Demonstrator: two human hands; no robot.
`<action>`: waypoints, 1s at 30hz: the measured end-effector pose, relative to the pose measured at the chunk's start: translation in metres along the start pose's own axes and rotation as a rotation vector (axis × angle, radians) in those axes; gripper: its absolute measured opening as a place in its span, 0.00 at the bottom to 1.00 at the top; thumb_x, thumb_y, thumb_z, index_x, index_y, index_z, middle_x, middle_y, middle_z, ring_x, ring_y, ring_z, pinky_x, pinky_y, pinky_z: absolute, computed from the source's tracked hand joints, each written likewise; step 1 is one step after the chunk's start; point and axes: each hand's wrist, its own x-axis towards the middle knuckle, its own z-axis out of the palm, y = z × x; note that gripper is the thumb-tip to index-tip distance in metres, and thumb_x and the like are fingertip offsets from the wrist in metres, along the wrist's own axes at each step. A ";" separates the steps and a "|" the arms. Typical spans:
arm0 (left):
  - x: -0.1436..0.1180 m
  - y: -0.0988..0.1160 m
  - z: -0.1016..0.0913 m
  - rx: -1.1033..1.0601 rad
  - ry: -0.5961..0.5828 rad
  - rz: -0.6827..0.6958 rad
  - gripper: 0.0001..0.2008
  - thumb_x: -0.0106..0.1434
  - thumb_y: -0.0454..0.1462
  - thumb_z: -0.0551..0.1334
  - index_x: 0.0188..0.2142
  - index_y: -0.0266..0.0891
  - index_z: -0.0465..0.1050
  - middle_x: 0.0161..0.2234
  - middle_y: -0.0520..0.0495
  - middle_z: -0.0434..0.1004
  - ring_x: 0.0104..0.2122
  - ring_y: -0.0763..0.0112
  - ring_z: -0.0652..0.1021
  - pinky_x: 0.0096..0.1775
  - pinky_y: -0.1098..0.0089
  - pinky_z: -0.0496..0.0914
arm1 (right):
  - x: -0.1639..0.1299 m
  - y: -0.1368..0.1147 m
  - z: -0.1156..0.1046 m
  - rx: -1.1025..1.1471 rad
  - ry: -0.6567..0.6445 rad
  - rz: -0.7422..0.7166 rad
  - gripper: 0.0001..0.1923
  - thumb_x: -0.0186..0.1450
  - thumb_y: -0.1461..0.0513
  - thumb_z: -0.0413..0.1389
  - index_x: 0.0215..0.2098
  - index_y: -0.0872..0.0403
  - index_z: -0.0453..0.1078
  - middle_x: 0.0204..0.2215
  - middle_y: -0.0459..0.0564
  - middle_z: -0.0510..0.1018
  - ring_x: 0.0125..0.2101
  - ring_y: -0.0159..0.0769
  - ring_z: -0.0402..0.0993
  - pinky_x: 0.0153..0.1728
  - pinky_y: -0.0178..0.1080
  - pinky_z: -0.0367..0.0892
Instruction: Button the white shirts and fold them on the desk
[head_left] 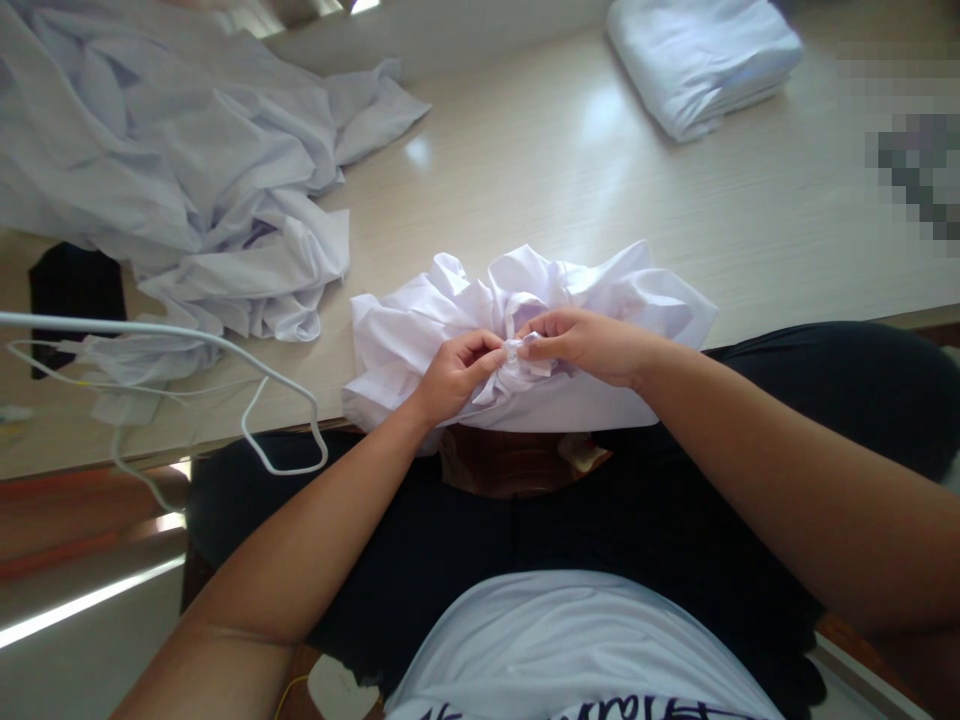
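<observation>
A bunched white cloth (427,320) lies at the table's near edge, part of it hanging just over my lap. My left hand (463,372) pinches a gathered bit of it between thumb and fingers. Close beside it, my right hand (574,338) pinches the same gather from the right, the fingertips nearly meeting. Between them shows a small, whitish, shiny bit (513,350), too small to name. Folds of the cloth rise behind both hands. What lies under the fingertips is hidden.
A large heap of white cloth (172,150) covers the table's left side, with a black item (79,300) beside it. White cables (187,330) loop at the near left. A folded white cloth stack (705,60) sits at the back right of the pale table (510,170). The far right is pixelated.
</observation>
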 end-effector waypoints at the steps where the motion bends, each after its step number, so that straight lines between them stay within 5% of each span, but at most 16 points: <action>1: 0.000 -0.001 0.000 -0.004 -0.002 0.002 0.13 0.61 0.45 0.67 0.32 0.35 0.74 0.29 0.51 0.70 0.30 0.73 0.69 0.34 0.73 0.63 | 0.000 -0.001 0.000 -0.049 0.011 -0.013 0.15 0.61 0.50 0.61 0.29 0.55 0.73 0.24 0.48 0.74 0.23 0.32 0.65 0.23 0.36 0.56; 9: -0.001 -0.001 -0.002 0.023 -0.008 -0.030 0.15 0.63 0.46 0.65 0.34 0.35 0.71 0.30 0.51 0.70 0.30 0.73 0.69 0.35 0.73 0.64 | -0.004 -0.010 -0.009 -0.424 -0.058 -0.062 0.16 0.61 0.51 0.59 0.25 0.56 0.70 0.20 0.43 0.66 0.23 0.28 0.59 0.24 0.35 0.50; 16: -0.001 0.020 -0.007 0.110 -0.209 -0.043 0.16 0.65 0.47 0.63 0.40 0.35 0.72 0.35 0.47 0.71 0.37 0.68 0.71 0.40 0.70 0.66 | -0.008 -0.013 -0.016 -0.195 -0.073 -0.018 0.14 0.61 0.53 0.59 0.29 0.56 0.71 0.22 0.44 0.68 0.24 0.29 0.60 0.26 0.34 0.54; 20: 0.000 0.032 -0.012 0.232 -0.297 -0.017 0.17 0.65 0.48 0.62 0.33 0.35 0.71 0.34 0.48 0.68 0.36 0.68 0.70 0.41 0.69 0.65 | -0.009 -0.016 -0.019 -0.153 -0.085 -0.022 0.14 0.62 0.52 0.59 0.31 0.56 0.72 0.25 0.45 0.70 0.26 0.30 0.62 0.29 0.34 0.57; 30: -0.002 0.046 -0.016 0.168 -0.292 -0.068 0.18 0.68 0.49 0.56 0.30 0.36 0.66 0.31 0.50 0.64 0.33 0.70 0.67 0.39 0.70 0.64 | -0.009 -0.021 -0.019 -0.061 -0.116 -0.037 0.13 0.62 0.52 0.59 0.32 0.55 0.72 0.26 0.44 0.69 0.27 0.31 0.62 0.30 0.35 0.57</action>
